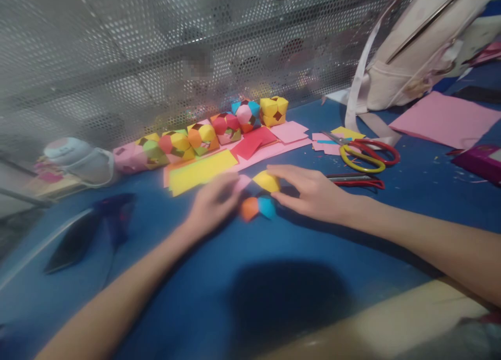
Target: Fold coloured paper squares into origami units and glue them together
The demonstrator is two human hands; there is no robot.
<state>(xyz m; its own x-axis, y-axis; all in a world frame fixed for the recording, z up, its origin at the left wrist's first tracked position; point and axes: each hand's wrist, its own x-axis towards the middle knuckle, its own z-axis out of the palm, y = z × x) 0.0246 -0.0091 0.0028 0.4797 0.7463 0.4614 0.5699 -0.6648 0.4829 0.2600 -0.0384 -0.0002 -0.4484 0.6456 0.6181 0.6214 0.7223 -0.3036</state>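
Observation:
Between my two hands is a folded-paper piece (249, 209) with pink, yellow, orange and blue parts, held just over the blue table. My left hand (215, 198) closes on its pink side, and the fingertips there are blurred. On the other side, the thumb and fingers of my right hand (309, 190) pinch the yellow part (266, 181). Behind my hands stands a row of finished folded-paper balls, among them a yellow one (274, 111) and a blue and pink one (246, 115). Yellow paper sheets (203, 172) and red paper (254, 142) lie in front of that row.
Scissors with red and yellow handles (362, 159) lie beyond my right hand, near a red-edged tool (356, 181). A pale bag (407, 73) and pink paper (446, 119) are at the right. A perforated metal screen (156, 52) stands behind; a dark object (74, 245) lies left.

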